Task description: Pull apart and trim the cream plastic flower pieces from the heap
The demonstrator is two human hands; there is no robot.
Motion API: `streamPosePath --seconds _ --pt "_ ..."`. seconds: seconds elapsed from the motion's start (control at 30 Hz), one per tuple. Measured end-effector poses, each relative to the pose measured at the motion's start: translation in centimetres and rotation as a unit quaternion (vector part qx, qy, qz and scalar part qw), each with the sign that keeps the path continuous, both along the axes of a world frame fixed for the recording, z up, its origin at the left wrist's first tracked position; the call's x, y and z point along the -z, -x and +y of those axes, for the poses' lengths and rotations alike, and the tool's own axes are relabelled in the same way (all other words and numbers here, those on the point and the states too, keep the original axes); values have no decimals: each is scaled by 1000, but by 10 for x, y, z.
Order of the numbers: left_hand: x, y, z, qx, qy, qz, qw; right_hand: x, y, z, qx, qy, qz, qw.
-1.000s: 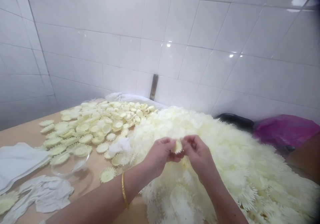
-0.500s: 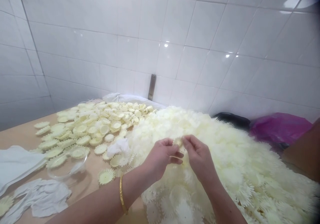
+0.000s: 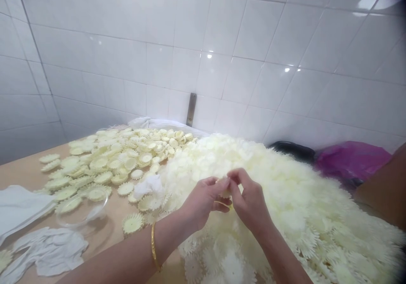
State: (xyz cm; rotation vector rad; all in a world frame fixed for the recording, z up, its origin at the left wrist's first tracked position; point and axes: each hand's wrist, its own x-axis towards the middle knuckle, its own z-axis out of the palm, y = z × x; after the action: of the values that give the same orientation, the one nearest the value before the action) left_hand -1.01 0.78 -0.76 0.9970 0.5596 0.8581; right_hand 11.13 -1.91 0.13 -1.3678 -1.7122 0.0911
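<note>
In the head view my left hand (image 3: 203,201), with a gold bangle (image 3: 154,246) on its wrist, pinches a small pale yellow toothed disc (image 3: 226,192). My right hand (image 3: 253,201) meets it from the other side, thumb and fingers closed at the disc's upper edge. Most of the disc is covered by fingers. Both hands hover over a large heap of pale fringed flower-like pieces (image 3: 294,195), which are thin and frilly. To the left of the hands lies a spread pile of thicker toothed discs (image 3: 104,163).
On the brown table (image 3: 109,246) lie a clear plastic round container (image 3: 85,218), a crumpled white cloth (image 3: 53,250), white sheets (image 3: 20,208) and a white scrap (image 3: 148,187). Purple plastic (image 3: 352,161) and a black bag (image 3: 293,151) stand behind the heap, against a tiled wall (image 3: 127,60).
My right fingers have curled and moved slightly left, closing in on the disc against my left fingertips. The disc is more hidden now. The piles look unchanged.
</note>
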Motion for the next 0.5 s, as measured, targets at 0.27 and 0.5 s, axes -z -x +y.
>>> streamPosePath --seconds 0.27,0.5 --pt "2 -5 0 -5 -23 25 999 -1 -2 1 18 38 74 996" --pt "9 -5 0 -75 -146 78 983 2 5 0 40 19 49 998"
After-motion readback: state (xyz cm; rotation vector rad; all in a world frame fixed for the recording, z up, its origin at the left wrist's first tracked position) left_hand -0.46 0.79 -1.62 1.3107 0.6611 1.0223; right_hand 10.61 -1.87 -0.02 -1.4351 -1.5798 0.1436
